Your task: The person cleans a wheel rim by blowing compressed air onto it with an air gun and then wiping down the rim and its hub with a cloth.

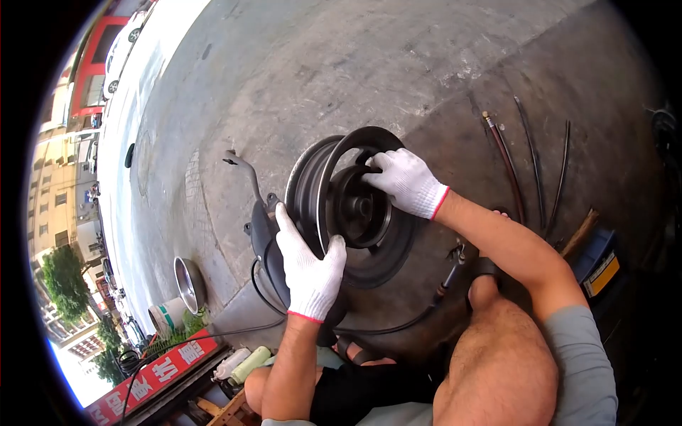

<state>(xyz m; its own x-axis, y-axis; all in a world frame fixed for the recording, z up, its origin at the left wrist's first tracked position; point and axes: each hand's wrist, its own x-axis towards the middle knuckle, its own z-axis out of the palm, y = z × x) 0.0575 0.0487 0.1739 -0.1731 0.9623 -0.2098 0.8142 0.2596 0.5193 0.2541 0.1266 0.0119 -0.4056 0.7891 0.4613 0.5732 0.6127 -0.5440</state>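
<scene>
A black metal wheel rim (309, 181) with a brake-drum hub (361, 207) stands on edge in front of me. My left hand (310, 273), in a white knitted glove with a red cuff, grips the rim's near left edge, its thumb on the lip and fingers along the outside. My right hand (408, 181), gloved the same way, reaches inside the rim from the right. Its fingers curl at the upper part of the hub; their tips are partly hidden. Close to the left hand is a black exhaust muffler (264, 231) with a bent pipe (246, 170).
An air hose with a metal fitting (449, 273) lies near my foot. Several hoses or rods (506, 160) lie at the right, beside a blue box (595, 263). A metal basin (188, 284), a white bucket (168, 316) and a red sign (156, 376) are at the left.
</scene>
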